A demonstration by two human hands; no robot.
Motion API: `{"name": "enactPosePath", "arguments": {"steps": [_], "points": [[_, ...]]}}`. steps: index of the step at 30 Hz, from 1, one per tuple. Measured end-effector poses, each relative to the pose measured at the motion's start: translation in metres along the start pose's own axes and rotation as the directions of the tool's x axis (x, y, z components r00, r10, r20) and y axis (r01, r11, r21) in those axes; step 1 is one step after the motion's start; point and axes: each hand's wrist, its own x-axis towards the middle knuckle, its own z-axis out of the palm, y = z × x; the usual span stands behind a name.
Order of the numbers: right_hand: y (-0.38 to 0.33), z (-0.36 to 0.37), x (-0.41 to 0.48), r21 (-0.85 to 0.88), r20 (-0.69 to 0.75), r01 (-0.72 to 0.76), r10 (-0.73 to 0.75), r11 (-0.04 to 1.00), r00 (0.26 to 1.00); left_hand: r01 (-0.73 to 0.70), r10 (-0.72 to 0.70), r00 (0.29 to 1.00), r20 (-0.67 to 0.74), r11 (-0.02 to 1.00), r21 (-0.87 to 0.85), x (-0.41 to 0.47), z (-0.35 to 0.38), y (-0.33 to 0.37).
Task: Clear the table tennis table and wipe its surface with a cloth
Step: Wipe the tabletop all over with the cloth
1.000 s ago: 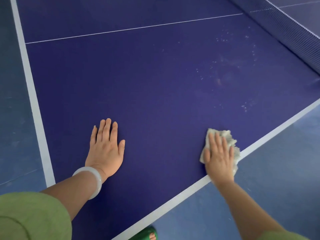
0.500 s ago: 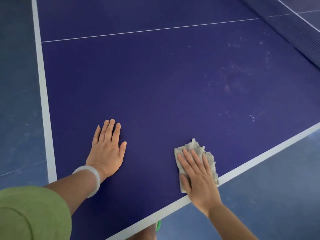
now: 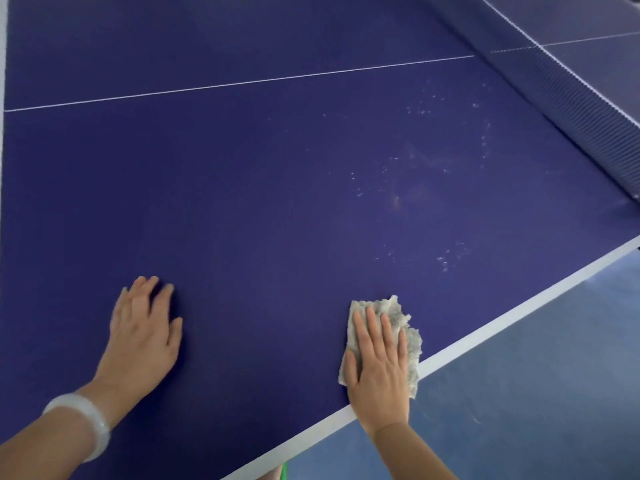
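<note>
Near the table's white side edge, the right hand (image 3: 377, 365) lies flat with straight fingers, pressing a crumpled grey cloth (image 3: 398, 322) onto the blue table tennis table (image 3: 259, 188). Well apart to its left, the left hand (image 3: 143, 336) rests palm-down, fingers loosely spread, a pale bangle (image 3: 83, 422) on its wrist. White specks (image 3: 426, 174) dot the surface between cloth and net (image 3: 568, 98). Blue floor (image 3: 536, 375) lies beyond the edge.
</note>
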Motion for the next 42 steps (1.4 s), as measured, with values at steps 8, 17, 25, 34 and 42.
{"name": "enactPosePath", "arguments": {"steps": [8,17,25,34,42], "points": [[0.088,-0.019,0.022,-0.051,0.048,0.215,-0.212,0.975,0.976,0.081,-0.075,0.992,0.106,0.995,-0.053,0.022,0.029,0.192],[0.097,-0.030,0.062,-0.025,0.025,-0.357,0.358,0.934,0.933,0.159,-0.159,0.986,0.043,0.987,0.007,0.018,0.054,0.215],[0.063,-0.017,0.093,-0.050,0.202,0.566,-0.546,0.823,0.813,0.193,-0.194,0.981,0.010,0.979,0.065,0.019,0.056,0.222],[0.141,-0.041,0.151,-0.045,0.060,-0.269,0.271,0.962,0.961,0.195,-0.196,0.981,0.003,0.975,0.102,0.019,0.059,0.221],[0.016,-0.008,0.161,-0.142,0.174,0.472,-0.448,0.870,0.877,0.185,-0.186,0.982,0.010,0.979,0.081,0.020,0.062,0.219]]}}
